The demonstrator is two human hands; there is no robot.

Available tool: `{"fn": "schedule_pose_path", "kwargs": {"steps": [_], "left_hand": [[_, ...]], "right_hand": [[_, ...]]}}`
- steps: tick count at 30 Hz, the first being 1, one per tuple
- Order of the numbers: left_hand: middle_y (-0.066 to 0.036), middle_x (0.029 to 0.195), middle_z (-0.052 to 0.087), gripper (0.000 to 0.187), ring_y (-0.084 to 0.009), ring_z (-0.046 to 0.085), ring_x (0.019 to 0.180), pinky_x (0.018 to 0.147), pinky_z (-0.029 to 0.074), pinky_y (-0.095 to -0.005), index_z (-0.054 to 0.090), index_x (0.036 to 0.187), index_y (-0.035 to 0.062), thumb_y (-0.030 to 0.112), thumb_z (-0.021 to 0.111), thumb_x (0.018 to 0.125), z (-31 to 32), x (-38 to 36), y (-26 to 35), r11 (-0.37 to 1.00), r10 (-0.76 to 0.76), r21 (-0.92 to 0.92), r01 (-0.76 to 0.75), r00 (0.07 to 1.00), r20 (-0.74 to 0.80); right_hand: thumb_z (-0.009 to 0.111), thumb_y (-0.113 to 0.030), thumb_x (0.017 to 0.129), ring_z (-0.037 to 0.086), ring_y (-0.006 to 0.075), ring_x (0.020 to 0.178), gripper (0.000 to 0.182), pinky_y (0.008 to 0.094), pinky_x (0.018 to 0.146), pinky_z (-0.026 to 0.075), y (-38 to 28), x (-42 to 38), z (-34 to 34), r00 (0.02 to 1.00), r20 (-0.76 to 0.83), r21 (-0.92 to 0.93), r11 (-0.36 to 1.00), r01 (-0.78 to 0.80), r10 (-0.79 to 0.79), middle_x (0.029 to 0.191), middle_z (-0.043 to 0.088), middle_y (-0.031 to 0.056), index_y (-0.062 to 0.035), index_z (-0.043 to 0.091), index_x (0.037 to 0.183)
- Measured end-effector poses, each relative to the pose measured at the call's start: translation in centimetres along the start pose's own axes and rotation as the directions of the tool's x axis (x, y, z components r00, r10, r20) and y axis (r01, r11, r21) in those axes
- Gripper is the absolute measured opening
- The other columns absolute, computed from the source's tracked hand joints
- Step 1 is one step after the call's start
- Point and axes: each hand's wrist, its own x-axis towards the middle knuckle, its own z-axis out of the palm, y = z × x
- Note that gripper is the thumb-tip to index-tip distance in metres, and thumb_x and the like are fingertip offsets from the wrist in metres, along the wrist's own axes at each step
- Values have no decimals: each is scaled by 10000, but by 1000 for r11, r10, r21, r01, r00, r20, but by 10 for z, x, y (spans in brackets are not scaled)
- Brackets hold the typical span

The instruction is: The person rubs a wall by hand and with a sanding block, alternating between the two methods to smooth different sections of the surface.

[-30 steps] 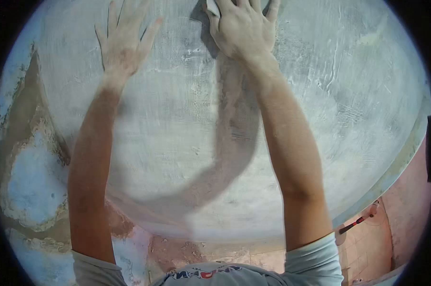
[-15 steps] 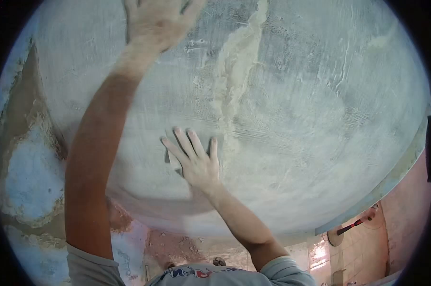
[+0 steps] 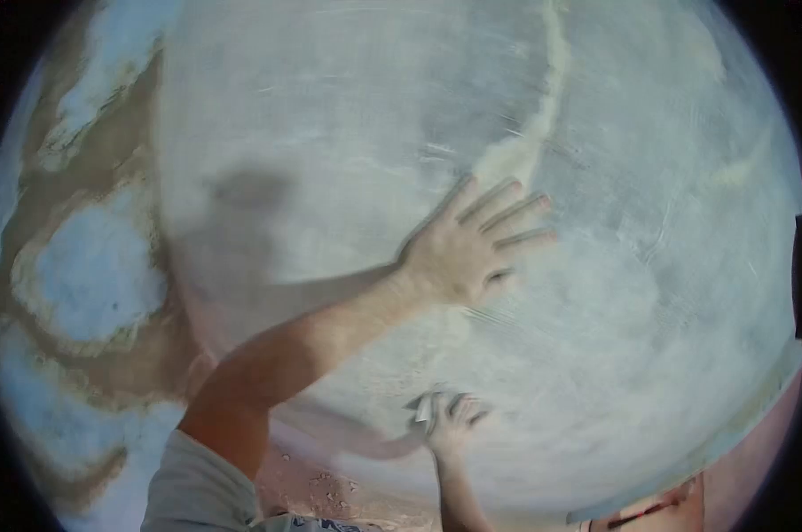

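My left hand (image 3: pixel 459 259) lies flat against the grey-white plastered wall (image 3: pixel 348 142), its fingers spread toward the upper right. Nothing shows in it. The fingertips are just below a cream streak of filler (image 3: pixel 512 160) that runs up the wall. Lower down, my right hand (image 3: pixel 452 430) is against the same surface with its fingers bent. A small pale flat piece, perhaps sandpaper (image 3: pixel 425 409), shows at its left side by the thumb. The palm side of that hand is hidden.
On the left, a wall with peeling blue paint (image 3: pixel 99 275) and brown bare patches meets the plaster. Rubble (image 3: pixel 317 488) lies on the floor below. A tool with a red and black handle (image 3: pixel 654 512) is at the lower right, by a pinkish wall (image 3: pixel 756 443).
My left hand has come down and right from the top of the wall. My right hand has shifted lower, its spread fingers now bent. The view has tilted up and turned left.
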Motion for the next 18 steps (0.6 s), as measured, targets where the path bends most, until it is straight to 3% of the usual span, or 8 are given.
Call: {"fn": "schedule_pose_path", "kwargs": {"steps": [2,4,5,10,12,13,17,18], "left_hand": [[-20,1813,191,753,-335,209,1647,1291,159,-711,304,1695,437,700,517,1022,13,-23,10,999,-8,-40,8,1000,13],[-6,1809,210,748,-316,220,1645,1298,154,-690,310,1693,440,701,514,1022,24,-49,17,999,-15,-42,15,1000,-2],[1,1807,221,744,-306,226,1644,1302,148,-678,312,1692,442,698,512,1024,29,-63,20,1000,-21,-22,20,1000,-24],[27,1800,256,717,-272,279,1621,1284,183,-643,316,1690,459,658,517,1031,42,-141,30,987,-134,-91,131,991,-27],[40,1813,195,697,-263,214,1646,1310,49,-649,305,1687,477,654,506,1044,47,-170,43,967,-232,-105,231,973,4],[46,1819,165,687,-259,182,1658,1322,-17,-653,299,1686,486,652,500,1051,50,-186,49,953,-281,-111,281,960,15],[33,1797,237,712,-287,274,1612,1307,49,-664,320,1680,489,662,540,1025,66,-246,77,867,-451,-211,452,891,56],[11,1770,294,692,-314,272,1592,1267,54,-737,375,1666,460,716,489,1033,68,-255,78,869,-454,-185,458,888,68]], "right_hand": [[646,-396,929,159,597,1601,789,799,1224,-5,29,29,-14,909,-412,-145,989,1,-61,1692,201,429,-99,443,1631],[608,-400,951,237,591,1573,737,824,1211,39,44,71,-69,852,-523,-169,980,-104,0,1650,283,431,1,492,1558],[552,-423,983,168,576,1609,799,786,1236,14,51,95,-99,730,-662,-306,950,-57,-169,1682,243,423,-13,393,1649],[397,-378,1116,72,461,1664,646,685,1290,10,24,190,-241,606,-777,-299,947,-118,-170,1803,160,211,-151,330,1718],[371,-378,1143,54,454,1666,586,709,1284,6,11,227,-281,564,-793,-312,949,-50,-231,1826,136,108,-278,334,1719],[366,-407,1145,53,450,1666,580,717,1282,10,-8,244,-297,545,-797,-331,943,-33,-260,1828,132,85,-314,329,1716],[371,-466,1140,64,424,1671,563,737,1280,28,-105,304,-336,445,-800,-427,903,47,-402,1831,134,15,-431,321,1699],[367,-474,1141,67,412,1672,556,740,1283,20,-130,321,-341,418,-804,-448,893,43,-423,1829,139,7,-443,322,1694]]}}
